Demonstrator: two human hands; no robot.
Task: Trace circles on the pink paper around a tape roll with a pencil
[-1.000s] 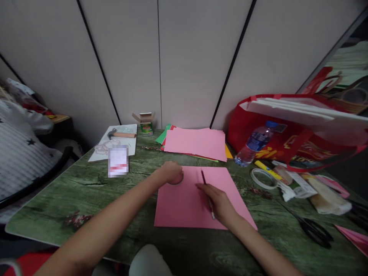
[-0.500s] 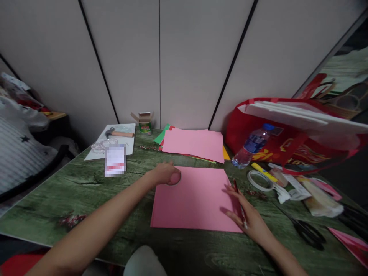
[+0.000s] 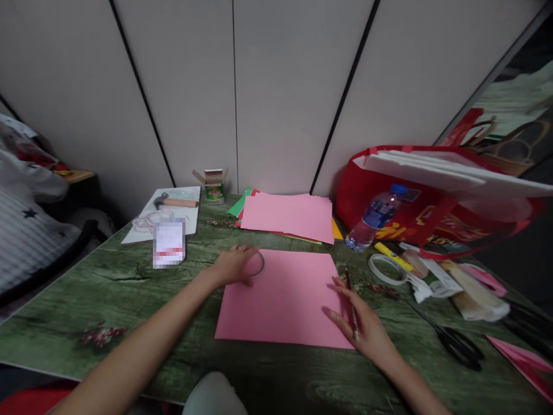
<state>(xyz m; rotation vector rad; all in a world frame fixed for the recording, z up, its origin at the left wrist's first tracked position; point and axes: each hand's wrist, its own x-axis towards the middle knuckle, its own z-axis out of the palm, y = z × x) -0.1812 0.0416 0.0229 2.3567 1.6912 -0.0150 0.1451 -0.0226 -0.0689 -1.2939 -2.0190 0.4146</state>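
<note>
Pink paper [image 3: 280, 305] lies before us on the worktop [image 3: 56, 323]. At its ten o'clock corner our left hand [image 3: 232, 266] straddles a ring [image 3: 263, 266], grip unclear; at four o'clock our right hand [image 3: 367, 328] holds a pencil [image 3: 347, 279]. Apparently we're positioning the ring; next calls for steadying it.

This looks like a craft corner, in a home or an office, I cannot tell which. From the seat, a panelled wall [image 3: 276, 98] stands at twelve o'clock beyond a green table [image 3: 129, 300]. A pink sheet [image 3: 280, 311] and stacked coloured paper [image 3: 287, 216] at twelve, a hammer [image 3: 184, 203] at eleven, a tape roll [image 3: 386, 280] and scissors [image 3: 441, 331] toward two show handwork.
</note>
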